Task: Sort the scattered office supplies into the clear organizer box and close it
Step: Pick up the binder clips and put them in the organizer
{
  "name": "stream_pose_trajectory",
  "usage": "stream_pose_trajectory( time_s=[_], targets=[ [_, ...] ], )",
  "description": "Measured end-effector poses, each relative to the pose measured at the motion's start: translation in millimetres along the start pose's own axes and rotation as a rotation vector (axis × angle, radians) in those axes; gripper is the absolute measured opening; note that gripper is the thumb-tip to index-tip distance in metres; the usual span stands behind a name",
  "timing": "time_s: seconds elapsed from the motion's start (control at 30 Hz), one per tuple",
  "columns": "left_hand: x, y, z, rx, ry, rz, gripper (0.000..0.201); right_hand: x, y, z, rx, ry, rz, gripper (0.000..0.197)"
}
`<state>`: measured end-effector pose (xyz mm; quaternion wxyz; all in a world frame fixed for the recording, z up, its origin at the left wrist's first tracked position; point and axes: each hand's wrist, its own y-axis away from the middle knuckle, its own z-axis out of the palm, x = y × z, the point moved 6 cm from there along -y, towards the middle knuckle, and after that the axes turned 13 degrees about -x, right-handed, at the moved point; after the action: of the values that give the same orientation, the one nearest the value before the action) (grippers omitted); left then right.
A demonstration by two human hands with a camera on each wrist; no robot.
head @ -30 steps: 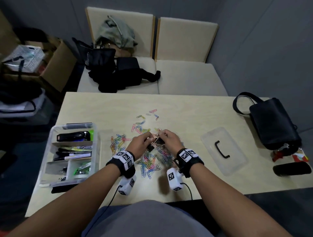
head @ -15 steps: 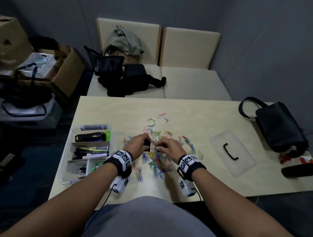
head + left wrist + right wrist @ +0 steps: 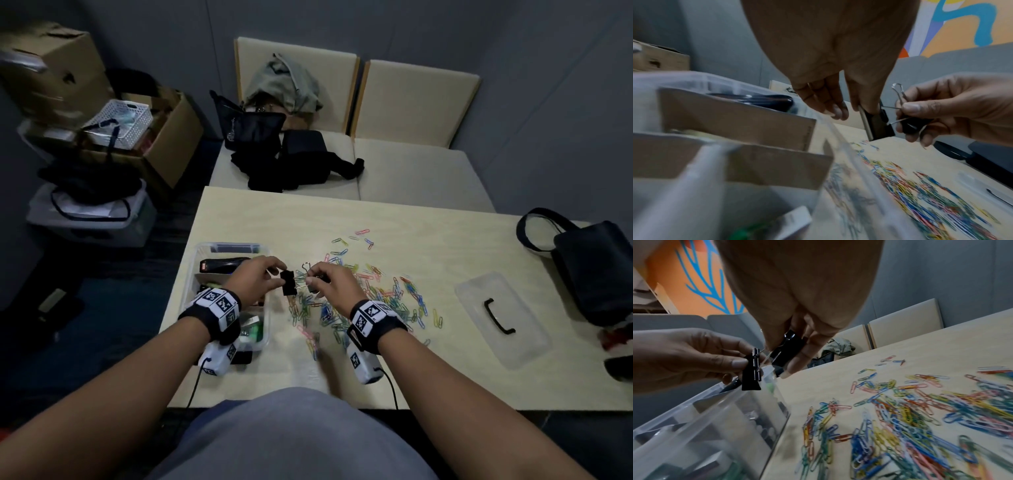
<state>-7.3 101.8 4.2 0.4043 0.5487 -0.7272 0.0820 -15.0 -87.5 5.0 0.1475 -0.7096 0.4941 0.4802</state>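
The clear organizer box (image 3: 233,245) stands at the table's left with a black stapler (image 3: 222,265) and pens in its cardboard-divided sections. My left hand (image 3: 279,277) pinches a black binder clip (image 3: 288,283) just right of the box's rim. My right hand (image 3: 313,278) grips a second black binder clip (image 3: 914,124), its wire handle (image 3: 898,92) sticking up. The two clips touch through their wire handles, seen also in the right wrist view around the left clip (image 3: 752,369) and the right clip (image 3: 787,350). Coloured paper clips (image 3: 376,294) lie scattered under and right of my hands.
The clear lid (image 3: 479,294) with a black handle lies flat on the table's right part. A black bag (image 3: 596,267) sits at the right edge. Cream chairs (image 3: 411,171) with bags stand behind the table, and cardboard boxes (image 3: 164,144) are stacked on the floor at left.
Both hands have lifted from the paper clip pile and moved left toward the box, still holding the two binder clips, which now sit slightly apart.
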Motion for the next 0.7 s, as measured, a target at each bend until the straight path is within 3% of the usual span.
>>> stream_pose_trajectory(
  time_s=[0.23, 0.33, 0.47, 0.7],
  targets=[
    [-61, 26, -61, 0.196, -0.051, -0.094, 0.019, -46, -26, 28, -0.05, -0.001, -0.05, 0.007],
    [-94, 32, -79, 0.277, -0.122, -0.163, 0.022, -77, -35, 49, -0.14, 0.026, -0.106, 0.01],
    [-127, 34, -86, 0.282, -0.187, -0.252, 0.033, -113, -50, 85, -0.284, 0.128, -0.156, 0.009],
    [-141, 34, -84, 0.29, -0.099, -0.244, 0.04, -135, -66, 131, -0.408, 0.569, -0.176, 0.009]
  ],
)
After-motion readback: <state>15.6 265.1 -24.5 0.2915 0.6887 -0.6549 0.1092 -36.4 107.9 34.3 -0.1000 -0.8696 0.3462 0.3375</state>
